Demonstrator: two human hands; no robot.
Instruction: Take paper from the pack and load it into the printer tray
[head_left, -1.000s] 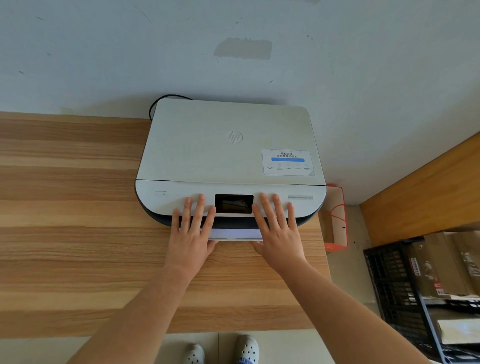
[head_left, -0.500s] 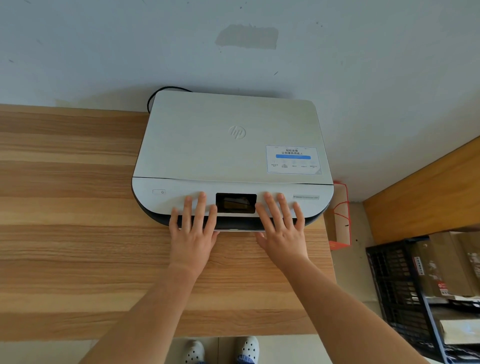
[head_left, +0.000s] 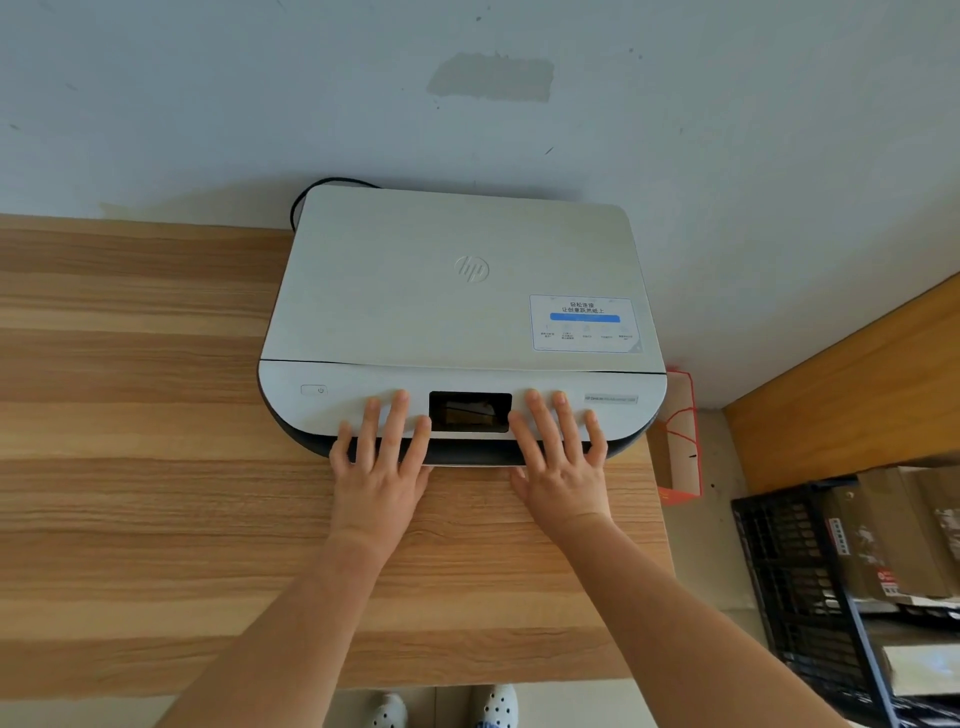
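A white printer (head_left: 457, 291) with a dark base stands on the wooden table (head_left: 130, 467) against the wall. Its small dark screen (head_left: 470, 411) sits in the middle of the front panel. My left hand (head_left: 379, 462) lies flat with spread fingers on the front edge, left of the screen. My right hand (head_left: 563, 457) lies flat the same way, right of the screen. Between them the tray's front edge (head_left: 470, 461) sits flush under the panel. No paper pack and no loose paper is in view.
A black cable (head_left: 311, 195) runs behind the printer's back left corner. Right of the table, on the floor, stand a red-trimmed box (head_left: 680, 457) and a black wire rack (head_left: 810, 587) holding cardboard boxes. A wooden surface (head_left: 857, 374) lies at the right.
The white tray that stuck out under the front panel has slid in flush with the printer. Both hands moved forward with it and stay flat on the front.
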